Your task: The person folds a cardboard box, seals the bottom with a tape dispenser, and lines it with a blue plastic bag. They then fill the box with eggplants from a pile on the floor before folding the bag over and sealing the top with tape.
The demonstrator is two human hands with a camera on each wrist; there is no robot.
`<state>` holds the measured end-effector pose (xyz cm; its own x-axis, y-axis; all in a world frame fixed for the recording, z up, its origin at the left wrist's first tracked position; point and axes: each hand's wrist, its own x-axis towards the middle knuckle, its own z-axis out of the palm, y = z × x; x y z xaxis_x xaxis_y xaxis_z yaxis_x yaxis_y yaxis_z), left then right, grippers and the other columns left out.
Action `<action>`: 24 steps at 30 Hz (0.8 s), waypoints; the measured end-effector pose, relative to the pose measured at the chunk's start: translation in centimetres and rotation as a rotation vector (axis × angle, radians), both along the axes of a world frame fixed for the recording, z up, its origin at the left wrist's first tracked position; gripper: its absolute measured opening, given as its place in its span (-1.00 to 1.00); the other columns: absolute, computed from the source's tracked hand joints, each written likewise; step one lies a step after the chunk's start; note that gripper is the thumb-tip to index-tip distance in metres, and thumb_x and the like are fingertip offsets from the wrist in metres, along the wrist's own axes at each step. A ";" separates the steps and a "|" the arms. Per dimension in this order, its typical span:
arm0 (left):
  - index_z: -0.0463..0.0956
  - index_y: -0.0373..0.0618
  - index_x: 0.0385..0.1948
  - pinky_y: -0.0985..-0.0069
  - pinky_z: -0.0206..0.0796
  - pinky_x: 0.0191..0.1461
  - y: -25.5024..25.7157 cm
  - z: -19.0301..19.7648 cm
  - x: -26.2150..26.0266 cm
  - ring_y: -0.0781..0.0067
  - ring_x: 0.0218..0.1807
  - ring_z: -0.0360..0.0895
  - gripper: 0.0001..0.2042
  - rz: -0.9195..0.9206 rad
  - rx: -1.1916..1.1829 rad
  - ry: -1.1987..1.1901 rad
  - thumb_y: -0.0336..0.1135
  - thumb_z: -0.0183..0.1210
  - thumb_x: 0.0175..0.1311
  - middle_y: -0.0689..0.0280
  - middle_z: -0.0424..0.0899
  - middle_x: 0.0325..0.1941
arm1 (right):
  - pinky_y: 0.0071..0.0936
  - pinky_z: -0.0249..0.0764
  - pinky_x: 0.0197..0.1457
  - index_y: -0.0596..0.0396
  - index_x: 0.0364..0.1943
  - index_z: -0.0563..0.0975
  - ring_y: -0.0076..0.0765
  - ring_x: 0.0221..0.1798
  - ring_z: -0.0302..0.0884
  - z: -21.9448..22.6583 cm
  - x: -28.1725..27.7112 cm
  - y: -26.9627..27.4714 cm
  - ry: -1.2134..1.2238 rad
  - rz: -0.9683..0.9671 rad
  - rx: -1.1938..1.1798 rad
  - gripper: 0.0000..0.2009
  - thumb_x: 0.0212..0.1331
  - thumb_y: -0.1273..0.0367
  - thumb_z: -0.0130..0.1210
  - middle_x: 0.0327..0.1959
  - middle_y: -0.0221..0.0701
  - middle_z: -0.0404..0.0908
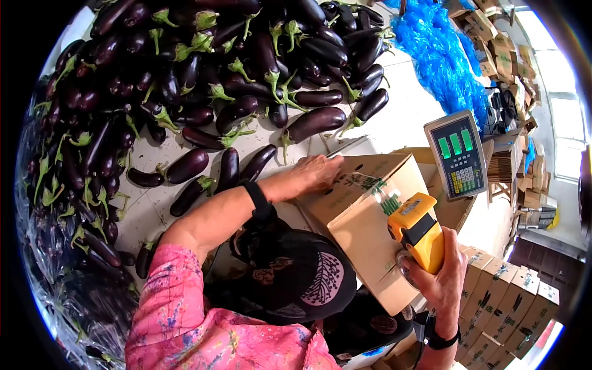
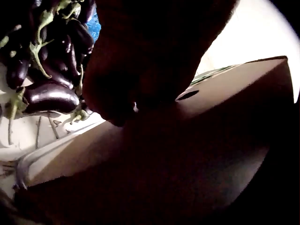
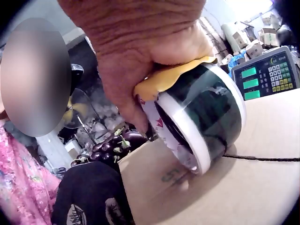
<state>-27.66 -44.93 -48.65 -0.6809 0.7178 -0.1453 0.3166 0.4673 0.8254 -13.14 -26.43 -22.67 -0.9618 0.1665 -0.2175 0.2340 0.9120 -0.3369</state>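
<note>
Head: eggplants (image 1: 192, 116) beside carton (image 1: 364, 233)

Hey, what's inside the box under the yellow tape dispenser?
The cardboard box is closed, so any contents are covered and can't be seen. Only its outside shows: the left hand touches it, the right hand holds the tape dispenser over it.

My brown box (image 1: 362, 237) is closed, flaps meeting at a seam; my yellow dispenser (image 1: 430, 254) slants over it near one edge.
</note>
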 end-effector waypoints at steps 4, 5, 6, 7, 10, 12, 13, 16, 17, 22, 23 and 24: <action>0.39 -0.17 -0.06 0.17 0.44 -0.01 1.0 -3.5 -2.2 -0.09 -0.01 0.57 -0.79 0.044 -0.014 0.215 -0.26 -0.02 0.43 -0.07 0.59 -0.07 | -0.28 0.60 -0.24 0.13 -0.09 0.45 -0.02 -0.37 0.69 0.0 0.0 0.3 0.017 -0.020 -0.005 -0.45 -0.20 0.24 0.42 -0.40 -0.14 0.65; 0.39 -0.19 -0.03 0.21 0.40 0.07 2.1 -3.5 -1.9 -0.06 0.06 0.54 -0.75 0.093 0.184 0.072 -0.22 -0.02 0.44 -0.03 0.57 0.00 | -0.29 0.60 -0.24 0.14 -0.09 0.45 -0.02 -0.38 0.70 -0.2 0.1 0.3 0.022 -0.023 -0.009 -0.46 -0.20 0.24 0.41 -0.40 -0.14 0.65; 0.39 -0.21 0.00 0.26 0.37 0.15 3.2 -0.7 -1.9 -0.03 0.12 0.50 -0.71 0.150 0.382 -0.074 -0.19 -0.03 0.45 0.00 0.54 0.07 | -0.31 0.60 -0.24 0.15 -0.09 0.45 -0.03 -0.37 0.70 -0.2 0.1 0.3 0.010 -0.035 -0.025 -0.46 -0.20 0.25 0.42 -0.39 -0.13 0.65; 0.40 -0.23 0.03 0.31 0.34 0.23 4.1 0.9 -2.1 0.00 0.18 0.47 -0.67 0.210 0.583 -0.212 -0.15 -0.04 0.46 0.03 0.51 0.14 | -0.32 0.60 -0.24 0.15 -0.09 0.45 -0.04 -0.37 0.70 -0.4 0.0 0.5 0.006 -0.033 -0.037 -0.46 -0.19 0.26 0.42 -0.39 -0.14 0.66; 0.42 -0.26 0.06 0.16 0.34 0.22 6.8 -1.1 -0.1 -0.11 0.09 0.51 -0.70 0.150 0.789 0.131 -0.27 -0.09 0.47 -0.01 0.55 0.11 | -0.34 0.60 -0.24 0.17 -0.09 0.45 -0.07 -0.36 0.71 -0.3 0.2 1.0 0.007 -0.037 -0.079 -0.46 -0.19 0.28 0.42 -0.39 -0.15 0.66; 0.41 -0.26 0.07 0.17 0.34 0.22 7.3 -5.4 0.3 -0.10 0.10 0.51 -0.71 0.174 0.658 0.225 -0.31 -0.13 0.48 -0.01 0.55 0.11 | -0.35 0.60 -0.24 0.17 -0.10 0.45 -0.09 -0.36 0.71 -0.4 0.0 1.2 0.026 -0.019 -0.123 -0.47 -0.18 0.29 0.42 -0.39 -0.16 0.66; 0.41 -0.27 0.07 0.17 0.33 0.23 7.2 -7.0 0.2 -0.10 0.10 0.51 -0.71 0.184 0.587 0.273 -0.33 -0.14 0.48 -0.01 0.55 0.11 | -0.35 0.59 -0.24 0.18 -0.10 0.45 -0.09 -0.36 0.71 -0.5 -0.1 1.2 0.041 -0.014 -0.113 -0.48 -0.18 0.29 0.42 -0.40 -0.16 0.66; 0.45 -0.28 0.00 0.33 0.27 0.30 5.5 -3.1 -1.2 0.08 0.18 0.48 -0.71 0.103 0.284 -0.143 -0.29 -0.16 0.49 0.00 0.54 0.12 | -0.32 0.58 -0.25 0.17 -0.10 0.45 -0.06 -0.37 0.70 -0.6 0.2 1.1 0.099 0.001 -0.118 -0.48 -0.16 0.29 0.42 -0.40 -0.13 0.65; 0.46 -0.29 -0.01 0.32 0.29 0.27 5.5 -1.1 -1.6 0.10 0.15 0.50 -0.71 0.089 0.143 -0.328 -0.30 -0.16 0.49 0.00 0.56 0.09 | -0.30 0.58 -0.25 0.16 -0.09 0.45 -0.03 -0.37 0.69 -0.3 0.2 1.2 0.089 0.007 -0.103 -0.48 -0.16 0.28 0.42 -0.40 -0.13 0.65; 0.45 -0.32 0.06 0.30 0.35 0.22 5.8 10.0 -1.9 0.11 0.15 0.54 -0.67 0.181 0.632 0.111 -0.23 -0.06 0.51 -0.04 0.60 0.02 | -0.18 0.54 -0.25 0.12 -0.10 0.46 0.14 -0.33 0.65 -0.3 0.7 1.7 0.059 -0.024 -0.113 -0.50 -0.17 0.29 0.39 -0.40 -0.09 0.63; 0.45 -0.32 0.06 0.27 0.34 0.23 6.1 13.4 -1.4 0.03 0.16 0.54 -0.68 0.192 0.659 -0.115 -0.25 -0.04 0.49 -0.05 0.59 0.04 | -0.16 0.54 -0.25 0.12 -0.10 0.45 0.16 -0.32 0.64 -0.2 0.8 1.8 0.051 -0.022 -0.114 -0.51 -0.17 0.29 0.38 -0.40 -0.09 0.62; 0.46 -0.31 0.05 0.25 0.34 0.23 7.1 13.3 -0.7 -0.02 0.15 0.53 -0.69 0.182 0.612 0.049 -0.28 -0.03 0.45 -0.07 0.59 0.04 | -0.14 0.52 -0.24 0.13 -0.11 0.45 0.20 -0.30 0.61 -0.1 0.9 2.0 0.036 -0.023 -0.119 -0.52 -0.17 0.30 0.36 -0.39 -0.07 0.60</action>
<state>-28.31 -37.82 -35.37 -0.7955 0.5329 0.2885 0.3205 -0.0342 0.9466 -12.26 -24.43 -22.79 -0.9657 0.1633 -0.2021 0.2398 0.8595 -0.4514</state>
